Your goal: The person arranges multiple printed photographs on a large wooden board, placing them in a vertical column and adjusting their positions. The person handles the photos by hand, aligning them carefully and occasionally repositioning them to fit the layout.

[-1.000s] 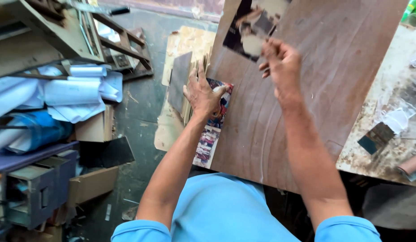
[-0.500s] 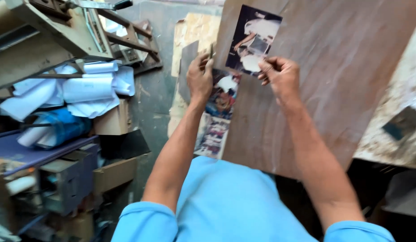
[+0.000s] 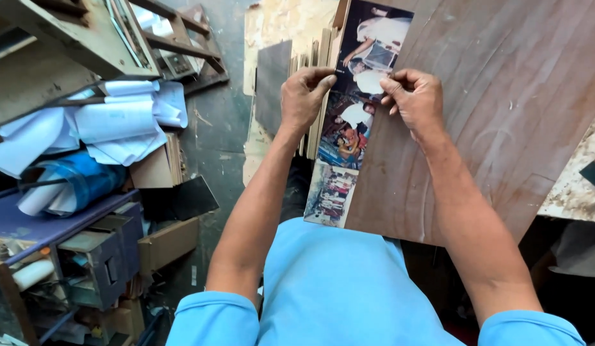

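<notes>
Left hand (image 3: 304,96) and right hand (image 3: 413,99) pinch the photo strip (image 3: 348,128) at opposite edges, over the brown board (image 3: 477,115); judgement: keep tension even and the strip edge parallel to the board.

Head camera, steeply downward, close overhead.

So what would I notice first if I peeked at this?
Probably the strip of colourful photos lying along the left edge of the big brown wooden board, pinched between the left hand and the right hand. Next, the heap of white paper rolls at the left.
</notes>
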